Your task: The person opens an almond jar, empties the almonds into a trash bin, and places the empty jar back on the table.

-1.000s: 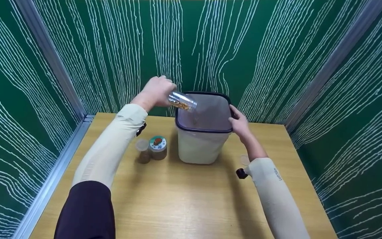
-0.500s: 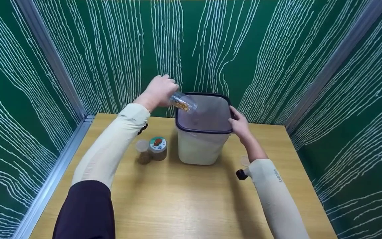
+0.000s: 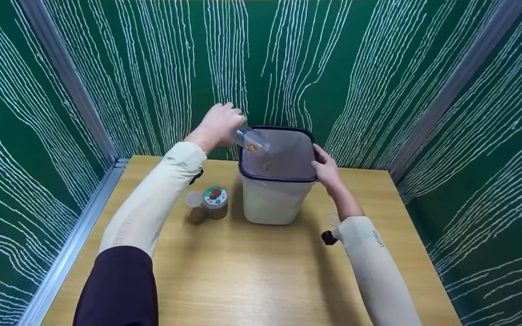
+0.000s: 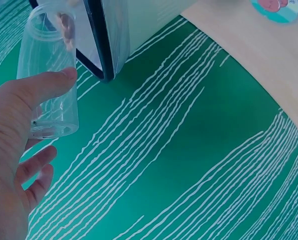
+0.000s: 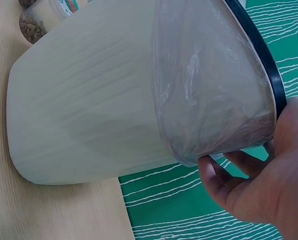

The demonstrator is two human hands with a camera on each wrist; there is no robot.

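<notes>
My left hand [image 3: 219, 123] grips a clear plastic jar [image 3: 252, 141] around its lower end, tilted mouth-down over the opening of a trash bin [image 3: 271, 206]. A few yellowish-brown pieces lie near the jar's mouth. In the left wrist view, the thumb lies across the jar wall [image 4: 59, 112]. The bin is off-white, with a dark rim [image 3: 279, 179] and a thin plastic liner [image 5: 209, 85] folded over its outside. At the bin's right side, my right hand [image 3: 326, 168] holds the rim, with fingertips against the liner below it. The bin stands upright; its bottom inside is hidden.
Left of the bin stand a jar with a green-and-white picture lid [image 3: 215, 195] and a smaller jar with a translucent lid [image 3: 195, 199], both with brown contents. A clear disc [image 3: 334, 219] lies by the right forearm. Green walls [image 3: 279, 68] enclose the wooden table [image 3: 243, 271].
The pieces inside the tilted jar have dwindled to a few near its mouth. The left hand has shifted slightly right; the right hand keeps its hold on the bin.
</notes>
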